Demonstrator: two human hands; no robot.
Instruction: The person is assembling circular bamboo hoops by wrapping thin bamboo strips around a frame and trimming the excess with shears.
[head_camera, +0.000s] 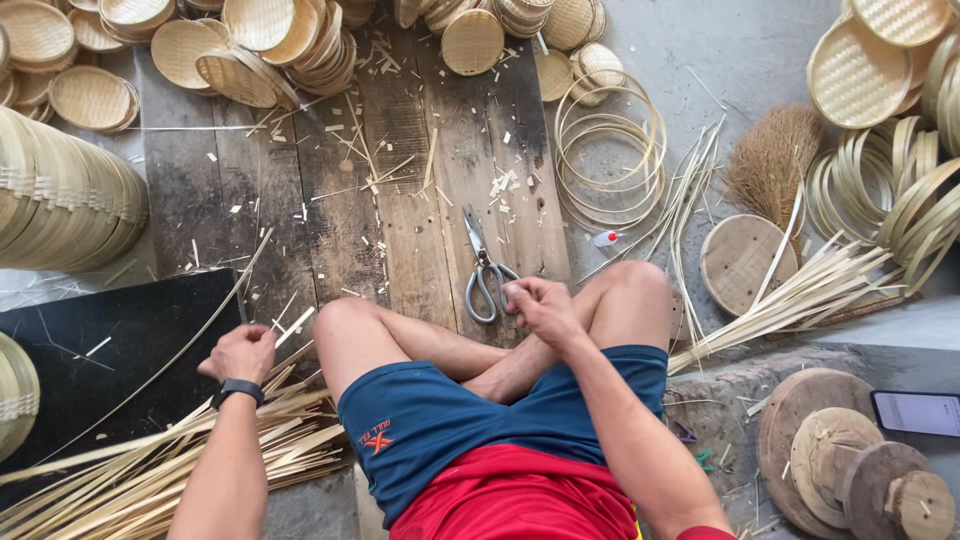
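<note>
Wood floor (420, 200): 1 scissors (486, 272), 2 hands busy.

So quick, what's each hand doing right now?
Left hand: closed on a thin bamboo strip above the strip pile.
Right hand: fingers curled beside the scissors; whether it holds anything cannot be told.

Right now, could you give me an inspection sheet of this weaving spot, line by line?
Surface: dark wooden planks on the floor, strewn with chips.
Job's things: bamboo strips by the left knee; grey-handled scissors in front of the crossed legs.
Clutter: bamboo hoops, a small broom, round wooden discs, a phone.
Hands: left hand pinches one long thin strip; right hand closed loosely beside the scissors, hold unclear.
Cables: nothing seen.
Surroundings: stacked woven trays all around.
</note>
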